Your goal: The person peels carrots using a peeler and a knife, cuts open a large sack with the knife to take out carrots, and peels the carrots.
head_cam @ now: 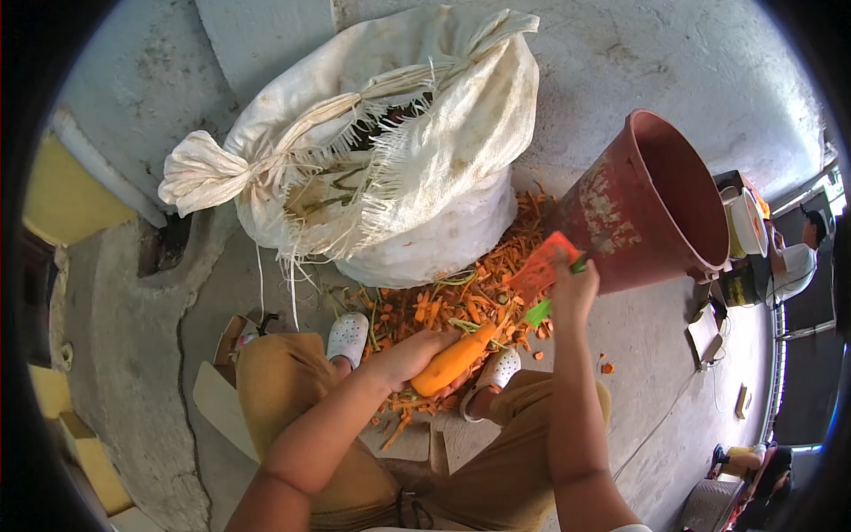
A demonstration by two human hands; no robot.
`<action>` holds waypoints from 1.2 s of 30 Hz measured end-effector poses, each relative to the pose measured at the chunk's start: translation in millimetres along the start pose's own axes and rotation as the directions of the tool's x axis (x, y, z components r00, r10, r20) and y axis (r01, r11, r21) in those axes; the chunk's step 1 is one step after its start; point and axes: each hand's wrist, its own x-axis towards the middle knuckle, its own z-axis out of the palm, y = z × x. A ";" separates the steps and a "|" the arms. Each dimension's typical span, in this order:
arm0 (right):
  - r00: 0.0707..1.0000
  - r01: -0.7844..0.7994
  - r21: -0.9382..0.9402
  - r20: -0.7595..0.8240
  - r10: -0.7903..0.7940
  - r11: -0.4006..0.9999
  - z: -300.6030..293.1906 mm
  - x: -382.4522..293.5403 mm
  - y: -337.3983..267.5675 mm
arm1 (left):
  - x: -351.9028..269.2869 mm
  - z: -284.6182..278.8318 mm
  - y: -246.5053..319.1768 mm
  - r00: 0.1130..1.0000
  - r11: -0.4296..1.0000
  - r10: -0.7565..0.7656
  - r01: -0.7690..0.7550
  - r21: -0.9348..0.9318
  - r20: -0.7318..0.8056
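Observation:
My left hand holds a large peeled-looking carrot, its narrow end pointing up and to the right. My right hand grips a flat, orange-red, blade-like tool with green parts; motion blur hides its exact kind. The tool is apart from the carrot, up and to its right. Below both hands, a heap of carrot peelings and cut pieces covers the ground between my feet. A large white woven sack with a frayed opening stands just beyond the heap.
A worn red plastic bucket leans with its mouth to the right. My white perforated clogs flank the peelings. Several containers and a person are at the right; another person is lower right. A cable crosses the floor.

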 end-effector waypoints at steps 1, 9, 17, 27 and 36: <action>0.993 -0.061 0.220 -0.081 0.080 0.974 -7.8 3.1 -10.9 | -1.6 -1.2 -0.4 1.000 1.000 -0.001 0.001 -0.001 0.000; 0.968 0.251 0.004 0.008 -0.251 0.968 17.1 -33.9 -11.3 | 4.0 1.9 -2.0 0.979 0.999 0.030 -0.023 0.036 -0.200; 0.977 -0.124 0.406 -0.112 0.184 0.905 1.8 -15.9 -24.7 | 8.2 -12.4 -13.7 0.968 0.991 0.113 -0.095 0.090 -0.224; 0.988 -0.080 0.608 -0.058 0.145 0.790 -2.4 -6.0 -15.3 | 3.7 -11.0 -9.7 0.993 0.951 -0.032 0.064 -0.302 0.112; 0.982 -0.063 0.606 -0.104 0.157 0.793 -1.6 5.2 -2.8 | 6.8 -13.3 -15.2 0.971 0.906 -0.035 0.131 -0.402 0.238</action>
